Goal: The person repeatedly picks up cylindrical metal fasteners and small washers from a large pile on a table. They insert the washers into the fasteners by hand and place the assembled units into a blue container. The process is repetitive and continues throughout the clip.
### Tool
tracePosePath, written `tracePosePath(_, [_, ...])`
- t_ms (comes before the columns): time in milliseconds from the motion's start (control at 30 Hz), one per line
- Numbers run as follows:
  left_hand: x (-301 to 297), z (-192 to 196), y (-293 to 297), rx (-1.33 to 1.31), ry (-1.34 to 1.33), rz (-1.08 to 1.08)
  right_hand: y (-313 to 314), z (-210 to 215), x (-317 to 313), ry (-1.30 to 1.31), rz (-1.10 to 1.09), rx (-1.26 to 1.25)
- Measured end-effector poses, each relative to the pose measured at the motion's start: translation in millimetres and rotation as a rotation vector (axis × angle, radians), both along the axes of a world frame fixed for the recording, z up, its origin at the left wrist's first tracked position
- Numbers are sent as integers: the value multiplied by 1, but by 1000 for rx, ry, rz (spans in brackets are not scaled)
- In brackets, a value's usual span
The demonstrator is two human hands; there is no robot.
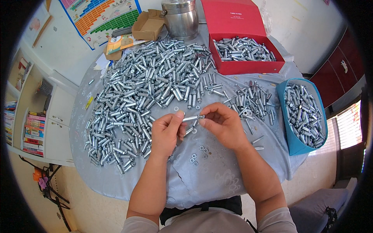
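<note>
Head view: both hands meet over the middle of the worktop, which is covered w/ a pale grey-blue cloth. Left hand pinches one end of a small silver bolt betw. thumb & fingers, closed on it; right hand pinches the other end, fingertips closed around it too, so the bolt sits level betw. the two, raised just above the cloth. Just below the hands, a few loose washers lie scattered on the cloth, apart from each other. Left of & behind the hands, a big heap of silver bolts spreads across most of the worktop. Right of the hands, a smaller bunch of bolts lies near the right hand, w/ a couple of strays nearer the edge. Far right, a blue bin filled w/ more bolts sits at the worktop's rim. Far side: red box w/ lid up, also holding bolts; beside it a steel pot & an open cardboard box. Bookshelf stands at left by the wall
</note>
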State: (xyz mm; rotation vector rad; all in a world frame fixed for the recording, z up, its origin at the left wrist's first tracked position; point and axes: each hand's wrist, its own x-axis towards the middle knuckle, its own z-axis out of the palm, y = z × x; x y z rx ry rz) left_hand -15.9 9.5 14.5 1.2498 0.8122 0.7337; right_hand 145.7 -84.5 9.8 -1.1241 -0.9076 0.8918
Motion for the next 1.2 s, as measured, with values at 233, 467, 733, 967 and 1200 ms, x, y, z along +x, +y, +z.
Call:
tracePosePath(233, [1,-4,1,5,-58,11,3,-7,15,543,34,-168])
tracePosePath(467, [4,-5,-5,81,-111,-85,3,5,10,631,92,-370])
tracePosePath(733, [3,-7,-6,95,-88,-117,2,2,7,510,120,-347])
tracePosePath(967, [2,-6,-4,136,-4,-69,2,1,5,343,125,-319])
tracePosePath(1200, [-2,-5,5,143,-129,42,1,1,16,581,81,-299])
